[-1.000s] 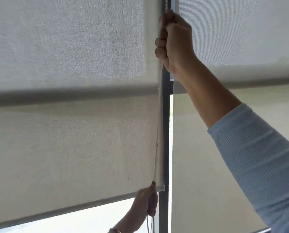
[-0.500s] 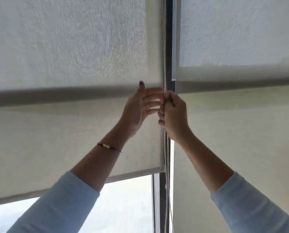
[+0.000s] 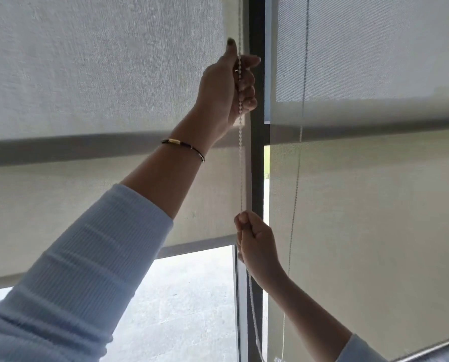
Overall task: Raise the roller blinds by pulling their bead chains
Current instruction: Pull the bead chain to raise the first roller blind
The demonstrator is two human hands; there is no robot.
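**White bead chain held in both hands at the window post**

White beads of the chain (image 3: 241,152) run straight down the centre of the frame, along the right edge of the left blind (image 3: 87,87). The left hand (image 3: 227,87), upper centre, has its fingers curled round the chain, thumb pointing up. The right hand (image 3: 254,240), lower centre, is closed in a fist on the same chain, which hangs on below it. The left blind's bottom bar (image 3: 197,248) sits at lower left, with paved ground (image 3: 187,304) visible through the glass beneath. A dark window post (image 3: 256,165) stands just behind the chain, between the two blinds. The right blind (image 3: 375,205) fills the right side; a second thin chain (image 3: 298,165) hangs in front of it. A bracelet (image 3: 184,147) circles the left wrist, and a pale blue sleeve (image 3: 74,283) covers much of the lower left.
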